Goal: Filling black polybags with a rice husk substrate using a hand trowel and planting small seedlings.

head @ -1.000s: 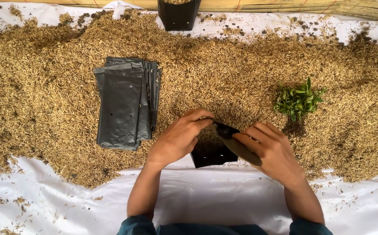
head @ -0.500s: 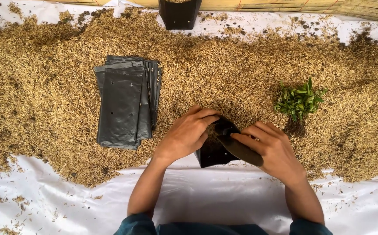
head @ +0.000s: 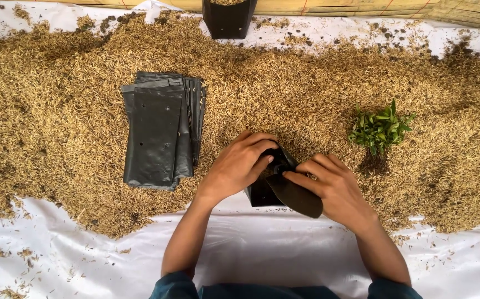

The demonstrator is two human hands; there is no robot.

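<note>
Husk bed (head: 306, 88): L hand (head: 239, 166) deeper over bag (head: 284, 188)

White sheet (head: 262, 249) covers the ground, wide husk heap (head: 57, 138) spread across it. On the husk: stack of flat black bags (head: 159, 130), green seedling bunch (head: 381, 128). Filled black bag (head: 227, 19) at far edge, probably on the sheet.
</note>
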